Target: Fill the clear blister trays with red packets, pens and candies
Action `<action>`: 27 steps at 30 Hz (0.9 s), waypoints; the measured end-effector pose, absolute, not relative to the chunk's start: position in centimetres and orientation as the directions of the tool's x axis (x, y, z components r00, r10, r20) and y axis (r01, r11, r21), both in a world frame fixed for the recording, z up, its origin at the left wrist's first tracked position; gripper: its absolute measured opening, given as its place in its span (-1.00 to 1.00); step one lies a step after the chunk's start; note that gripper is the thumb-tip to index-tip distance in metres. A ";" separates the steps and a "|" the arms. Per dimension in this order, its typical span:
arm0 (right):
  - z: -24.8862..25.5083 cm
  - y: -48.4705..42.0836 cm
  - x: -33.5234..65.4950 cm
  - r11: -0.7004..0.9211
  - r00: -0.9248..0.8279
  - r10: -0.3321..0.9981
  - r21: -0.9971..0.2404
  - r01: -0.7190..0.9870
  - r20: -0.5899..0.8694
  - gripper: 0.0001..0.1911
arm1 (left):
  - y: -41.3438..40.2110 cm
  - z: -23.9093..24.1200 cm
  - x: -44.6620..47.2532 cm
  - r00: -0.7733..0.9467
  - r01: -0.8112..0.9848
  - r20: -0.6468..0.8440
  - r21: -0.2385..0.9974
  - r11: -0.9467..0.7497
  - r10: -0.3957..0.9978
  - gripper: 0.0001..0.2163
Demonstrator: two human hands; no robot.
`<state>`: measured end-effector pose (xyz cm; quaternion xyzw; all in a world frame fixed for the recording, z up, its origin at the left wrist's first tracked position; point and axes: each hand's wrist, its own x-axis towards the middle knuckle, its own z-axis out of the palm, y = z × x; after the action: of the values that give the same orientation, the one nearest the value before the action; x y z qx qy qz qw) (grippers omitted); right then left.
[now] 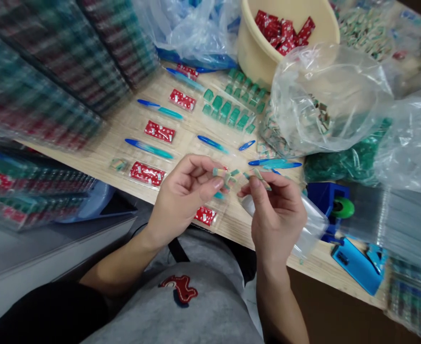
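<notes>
My left hand (187, 196) pinches several small blocks (231, 180) with a green, beige and pink pattern between thumb and fingers. Close by on the right, my right hand (276, 205) has its thumb and fingertips closed on similar patterned pieces (256, 173). Both hands hover over the front of the wooden table. Below and beside them lie clear plastic trays holding red dotted packets (147, 173) and blue-to-turquoise pen-like sticks (149, 148). One tray has a patterned block (118, 164) in its left compartment. My fingers partly cover the tray under them.
Green translucent pieces (225, 109) stand in rows behind my hands. A cream tub (253, 52) contains more red packets. Clear bags (334, 105) crowd the right, near a blue tape dispenser (359, 265). Stacked filled packs (52, 62) rise at the left.
</notes>
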<state>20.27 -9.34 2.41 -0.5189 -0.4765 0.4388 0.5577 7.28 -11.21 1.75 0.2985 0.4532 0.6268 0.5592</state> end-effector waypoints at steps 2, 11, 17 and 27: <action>2.6 -9.4 20.2 0.068 0.143 0.988 -0.997 -0.019 0.065 -0.90 | -11.2 1.6 7.5 -0.200 -0.436 -0.109 0.900 0.011 0.974 -0.79; 2.5 -8.6 21.7 0.036 0.024 0.999 -0.989 -0.145 0.032 -0.90 | -9.2 1.6 9.6 -0.203 -0.356 -0.038 0.934 -0.038 0.978 -0.81; 2.9 -6.6 23.9 0.083 0.086 0.994 -0.978 -0.189 0.068 -0.89 | -5.9 3.0 12.3 -0.152 -0.316 0.018 0.947 -0.066 0.988 -0.77; 2.8 -5.2 25.3 0.101 0.198 0.978 -0.973 -0.206 0.060 -0.90 | -4.9 3.8 13.7 -0.148 -0.278 0.036 0.958 -0.077 0.988 -0.80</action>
<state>25.32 -5.20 2.81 -0.4679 -0.4127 0.4802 0.6166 13.72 -4.91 3.84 0.4008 0.4432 0.6146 0.5150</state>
